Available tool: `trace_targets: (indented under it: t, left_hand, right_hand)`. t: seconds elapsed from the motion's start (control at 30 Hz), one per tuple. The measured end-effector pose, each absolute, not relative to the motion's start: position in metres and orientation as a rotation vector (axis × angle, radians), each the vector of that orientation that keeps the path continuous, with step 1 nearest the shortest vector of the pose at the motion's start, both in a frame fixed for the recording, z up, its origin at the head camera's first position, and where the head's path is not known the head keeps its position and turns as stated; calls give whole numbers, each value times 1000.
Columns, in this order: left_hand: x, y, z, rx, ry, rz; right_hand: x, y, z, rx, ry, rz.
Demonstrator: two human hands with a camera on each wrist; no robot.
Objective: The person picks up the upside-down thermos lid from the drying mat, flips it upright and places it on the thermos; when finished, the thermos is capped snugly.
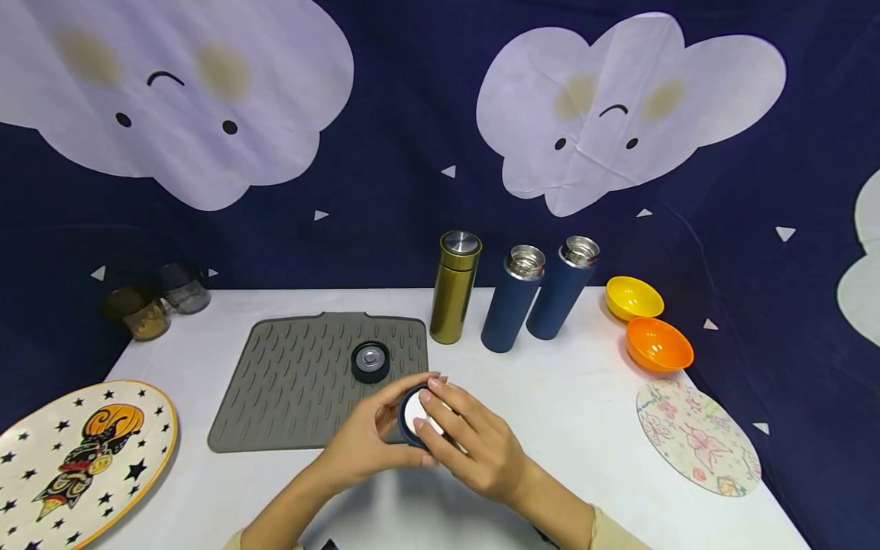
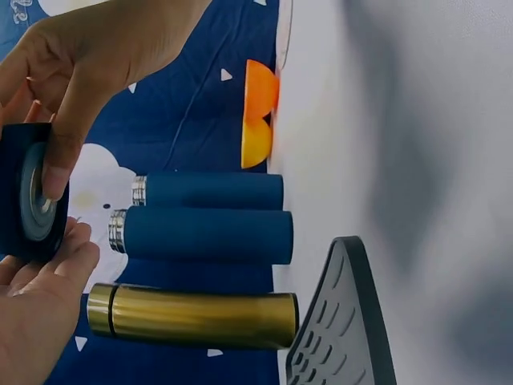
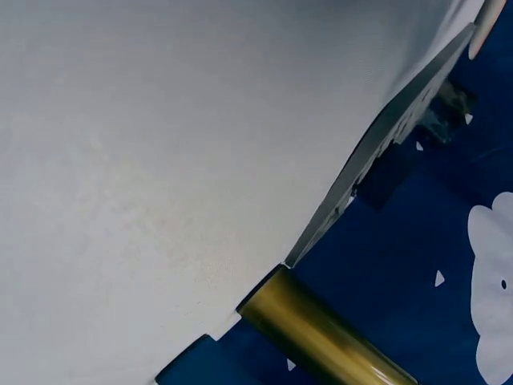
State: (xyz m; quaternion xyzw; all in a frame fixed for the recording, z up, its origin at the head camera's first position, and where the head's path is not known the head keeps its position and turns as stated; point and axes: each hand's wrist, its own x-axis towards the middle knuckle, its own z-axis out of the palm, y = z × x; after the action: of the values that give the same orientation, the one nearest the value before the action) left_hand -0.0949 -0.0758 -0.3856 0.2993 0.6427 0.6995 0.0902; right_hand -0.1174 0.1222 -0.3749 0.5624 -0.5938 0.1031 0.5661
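Note:
A dark blue flask lid [image 1: 413,412] with a white round face is between both hands above the table. My left hand [image 1: 363,449] holds it by the rim, thumb on the near side and fingers around the far side. My right hand [image 1: 477,443] lays its fingers over the white face; in the left wrist view its thumb [image 2: 60,160] presses the opposite, recessed face. Two blue flasks [image 1: 507,315] with bare steel mouths stand behind. Another dark lid [image 1: 370,362] lies on the grey ridged mat [image 1: 289,382]. Neither hand shows in the right wrist view.
A capped gold flask [image 1: 454,298] stands just behind the mat's right corner. Yellow [image 1: 634,299] and orange [image 1: 658,345] bowls sit at right, by a floral round mat [image 1: 697,439]. A patterned plate [image 1: 147,412] lies front left; two small glass jars [image 1: 150,321] stand back left.

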Motion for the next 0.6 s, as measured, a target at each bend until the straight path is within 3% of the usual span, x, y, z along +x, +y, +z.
trace_targets:
  t: [0.23, 0.33, 0.43, 0.6]
  left_hand:
    - [-95, -71, -387, 961, 1986, 2041]
    - [-96, -72, -389, 964, 2030, 2036]
    - [-97, -74, -390, 913, 2079, 2046]
    - [-104, -77, -386, 877, 2138, 2060]
  right_hand:
    - [-120, 129, -380, 1350, -1414, 241]
    - [-126, 137, -393, 1243, -1583, 373]
    - [-143, 148, -408, 962, -1810, 639]
    - [-190, 169, -420, 262, -2020, 1125]
